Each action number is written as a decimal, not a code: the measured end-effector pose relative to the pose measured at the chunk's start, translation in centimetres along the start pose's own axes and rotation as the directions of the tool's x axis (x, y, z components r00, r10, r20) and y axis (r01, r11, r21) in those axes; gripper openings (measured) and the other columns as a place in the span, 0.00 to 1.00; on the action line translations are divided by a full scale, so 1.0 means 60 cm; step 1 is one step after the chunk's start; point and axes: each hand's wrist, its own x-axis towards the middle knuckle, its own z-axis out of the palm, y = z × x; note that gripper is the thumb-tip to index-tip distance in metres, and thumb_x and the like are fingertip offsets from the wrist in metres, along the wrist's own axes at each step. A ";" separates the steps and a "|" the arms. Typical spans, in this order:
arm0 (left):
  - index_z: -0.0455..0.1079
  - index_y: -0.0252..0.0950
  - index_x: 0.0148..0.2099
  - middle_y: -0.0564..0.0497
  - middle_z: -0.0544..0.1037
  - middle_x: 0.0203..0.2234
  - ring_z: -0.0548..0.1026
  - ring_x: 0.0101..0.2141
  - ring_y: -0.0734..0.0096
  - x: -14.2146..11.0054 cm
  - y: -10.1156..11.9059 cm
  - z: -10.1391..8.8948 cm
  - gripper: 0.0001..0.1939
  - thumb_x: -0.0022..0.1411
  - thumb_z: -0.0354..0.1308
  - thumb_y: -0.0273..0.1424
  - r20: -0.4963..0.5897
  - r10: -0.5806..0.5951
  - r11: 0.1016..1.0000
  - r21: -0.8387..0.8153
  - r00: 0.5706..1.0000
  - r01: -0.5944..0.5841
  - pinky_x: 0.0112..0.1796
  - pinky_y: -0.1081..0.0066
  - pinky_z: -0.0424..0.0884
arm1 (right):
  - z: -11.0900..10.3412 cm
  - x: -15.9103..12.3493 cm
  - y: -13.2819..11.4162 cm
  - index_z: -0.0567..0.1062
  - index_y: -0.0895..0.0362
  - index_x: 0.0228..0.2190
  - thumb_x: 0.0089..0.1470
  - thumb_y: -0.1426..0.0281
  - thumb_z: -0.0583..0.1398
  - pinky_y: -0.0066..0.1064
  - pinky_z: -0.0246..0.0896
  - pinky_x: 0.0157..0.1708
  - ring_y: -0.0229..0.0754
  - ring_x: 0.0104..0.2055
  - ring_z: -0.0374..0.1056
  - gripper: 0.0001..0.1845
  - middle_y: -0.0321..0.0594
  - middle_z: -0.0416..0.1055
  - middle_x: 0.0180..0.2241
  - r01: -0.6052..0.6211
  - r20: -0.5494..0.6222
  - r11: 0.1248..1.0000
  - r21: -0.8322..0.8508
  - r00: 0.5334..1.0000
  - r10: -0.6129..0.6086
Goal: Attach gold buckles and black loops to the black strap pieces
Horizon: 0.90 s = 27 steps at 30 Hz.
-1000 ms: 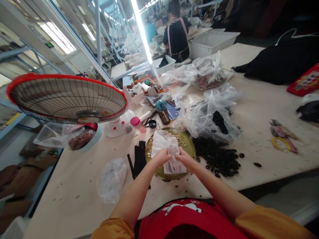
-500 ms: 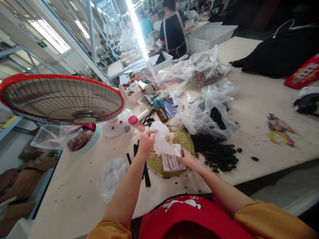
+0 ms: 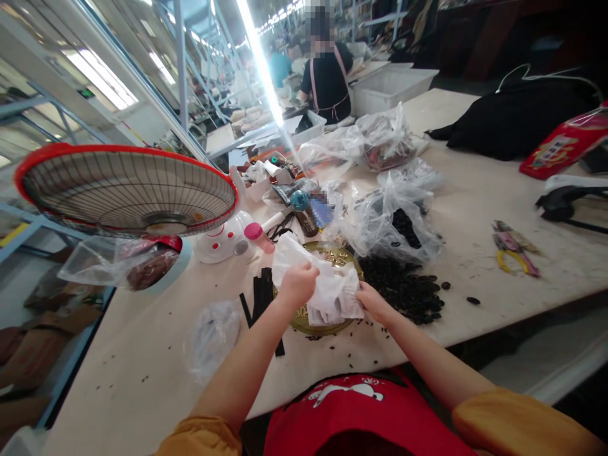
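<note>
the left hand point(image 3: 299, 283) has shifted inward from the round green tray's point(image 3: 323, 330) left edge to above the tray, its fingers curled closed on the white cloth point(image 3: 335, 288). the right hand point(image 3: 373, 304) pinches the cloth's right side. the cloth is over the tray and its gold metal pieces point(image 3: 338, 258), near the bench's point(image 3: 142, 342) front edge. black strips point(image 3: 263, 291) lie at the tray's left edge, black ovals point(image 3: 403, 288) at its right.

White material point(image 3: 335, 288) partly hides the round tray point(image 3: 323, 329).
</note>
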 end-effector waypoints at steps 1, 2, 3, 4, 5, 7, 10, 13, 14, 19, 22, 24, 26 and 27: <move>0.72 0.35 0.35 0.48 0.72 0.29 0.70 0.32 0.69 0.000 0.008 0.025 0.11 0.54 0.48 0.26 0.039 -0.007 1.000 -0.008 0.999 0.007 0.37 0.71 0.64 | 0.001 -0.007 -0.009 0.69 0.60 0.39 0.41 0.80 0.53 0.30 0.65 0.33 0.42 0.36 0.70 0.20 0.43 0.73 0.37 0.010 0.024 0.999 0.040 1.000 -0.011; 0.72 0.34 0.35 0.47 0.72 0.30 0.70 0.32 0.69 0.000 0.015 0.049 0.11 0.55 0.48 0.28 0.064 -0.022 1.000 -0.016 0.998 0.023 0.36 0.71 0.64 | 0.004 -0.013 -0.019 0.68 0.59 0.41 0.39 0.80 0.52 0.30 0.65 0.33 0.42 0.37 0.70 0.23 0.43 0.73 0.38 0.025 0.049 0.997 0.075 0.998 -0.028; 0.72 0.33 0.35 0.45 0.73 0.31 0.71 0.32 0.68 0.002 0.022 0.071 0.12 0.55 0.48 0.31 0.086 -0.044 0.999 -0.024 0.995 0.046 0.36 0.71 0.64 | 0.008 -0.020 -0.030 0.67 0.59 0.42 0.38 0.80 0.51 0.31 0.66 0.34 0.42 0.38 0.70 0.25 0.42 0.72 0.39 0.044 0.069 0.993 0.107 0.996 -0.052; 0.72 0.32 0.35 0.44 0.73 0.30 0.71 0.31 0.67 0.004 0.026 0.088 0.13 0.56 0.49 0.34 0.108 -0.068 0.997 -0.032 0.992 0.072 0.34 0.71 0.64 | 0.013 -0.026 -0.040 0.66 0.58 0.43 0.36 0.79 0.50 0.31 0.65 0.35 0.42 0.39 0.69 0.27 0.41 0.72 0.40 0.065 0.082 0.988 0.139 0.994 -0.077; 0.72 0.31 0.34 0.44 0.73 0.30 0.71 0.30 0.67 0.008 0.027 0.102 0.15 0.56 0.49 0.36 0.130 -0.090 0.994 -0.042 0.987 0.097 0.33 0.71 0.64 | 0.018 -0.031 -0.049 0.65 0.57 0.45 0.35 0.79 0.50 0.31 0.65 0.36 0.42 0.40 0.69 0.29 0.41 0.72 0.42 0.085 0.089 0.982 0.166 0.991 -0.101; 0.72 0.31 0.32 0.45 0.74 0.26 0.71 0.27 0.68 0.015 0.023 0.116 0.14 0.55 0.48 0.35 0.173 -0.121 0.989 -0.062 0.977 0.133 0.30 0.72 0.63 | 0.030 -0.039 -0.062 0.63 0.56 0.46 0.34 0.79 0.50 0.31 0.65 0.39 0.43 0.43 0.67 0.32 0.40 0.71 0.43 0.112 0.091 0.973 0.204 0.987 -0.133; 0.71 0.32 0.27 0.46 0.74 0.23 0.70 0.26 0.69 0.021 0.006 0.111 0.11 0.53 0.48 0.28 0.200 -0.137 0.984 -0.084 0.970 0.156 0.28 0.73 0.61 | 0.047 -0.040 -0.065 0.64 0.56 0.45 0.33 0.78 0.50 0.32 0.65 0.38 0.43 0.43 0.67 0.32 0.40 0.71 0.42 0.114 0.099 0.968 0.226 0.985 -0.139; 0.69 0.32 0.25 0.47 0.73 0.22 0.68 0.25 0.70 0.020 -0.010 0.083 0.10 0.52 0.47 0.26 0.158 -0.166 0.979 -0.089 0.973 0.182 0.28 0.72 0.59 | 0.058 -0.025 -0.051 0.64 0.55 0.45 0.35 0.77 0.51 0.31 0.66 0.32 0.42 0.36 0.69 0.30 0.40 0.72 0.39 0.071 0.099 0.974 0.213 0.991 -0.094; 0.68 0.32 0.24 0.47 0.72 0.21 0.67 0.25 0.71 0.020 -0.013 0.069 0.11 0.53 0.46 0.26 0.130 -0.176 0.978 -0.092 0.976 0.189 0.27 0.72 0.59 | 0.058 -0.018 -0.044 0.63 0.56 0.46 0.36 0.76 0.51 0.31 0.66 0.30 0.40 0.34 0.69 0.30 0.41 0.72 0.39 0.050 0.083 0.978 0.201 0.994 -0.068; 0.62 0.34 0.24 0.52 0.67 0.20 0.63 0.24 0.74 0.020 -0.027 -0.017 0.11 0.55 0.42 0.28 -0.026 -0.203 0.969 -0.146 0.979 0.197 0.27 0.74 0.56 | 0.039 0.021 0.004 0.62 0.61 0.47 0.43 0.70 0.51 0.31 0.65 0.28 0.39 0.28 0.68 0.26 0.47 0.70 0.38 -0.023 -0.056 0.996 0.088 0.998 0.028; 0.60 0.34 0.23 0.55 0.64 0.20 0.62 0.25 0.75 0.024 -0.039 -0.055 0.10 0.54 0.43 0.29 -0.069 -0.205 0.963 -0.192 0.976 0.189 0.27 0.75 0.56 | 0.030 0.033 0.026 0.65 0.61 0.45 0.44 0.69 0.51 0.30 0.64 0.28 0.39 0.28 0.68 0.24 0.46 0.71 0.36 -0.027 -0.067 1.000 -0.005 0.997 0.026; 0.60 0.34 0.24 0.55 0.63 0.19 0.62 0.24 0.75 0.025 -0.048 -0.073 0.11 0.55 0.41 0.28 -0.117 -0.242 0.949 -0.236 0.963 0.210 0.26 0.75 0.56 | 0.030 0.037 0.034 0.67 0.60 0.43 0.44 0.70 0.51 0.30 0.64 0.28 0.39 0.29 0.68 0.22 0.45 0.72 0.36 -0.014 -0.060 0.998 -0.067 0.998 0.010; 0.60 0.34 0.25 0.55 0.62 0.19 0.61 0.24 0.75 0.024 -0.057 -0.092 0.11 0.55 0.40 0.28 -0.170 -0.274 0.931 -0.295 0.947 0.217 0.26 0.75 0.56 | 0.032 0.040 0.036 0.69 0.60 0.42 0.44 0.71 0.51 0.30 0.64 0.30 0.40 0.31 0.69 0.21 0.44 0.72 0.36 0.009 -0.050 0.992 -0.128 0.999 -0.016; 0.59 0.34 0.25 0.55 0.62 0.19 0.61 0.24 0.75 0.023 -0.060 -0.102 0.10 0.55 0.40 0.28 -0.187 -0.278 0.926 -0.313 0.942 0.211 0.25 0.75 0.56 | 0.034 0.041 0.036 0.69 0.59 0.41 0.43 0.71 0.52 0.31 0.63 0.31 0.40 0.32 0.69 0.20 0.43 0.72 0.36 0.024 -0.045 0.987 -0.158 0.998 -0.032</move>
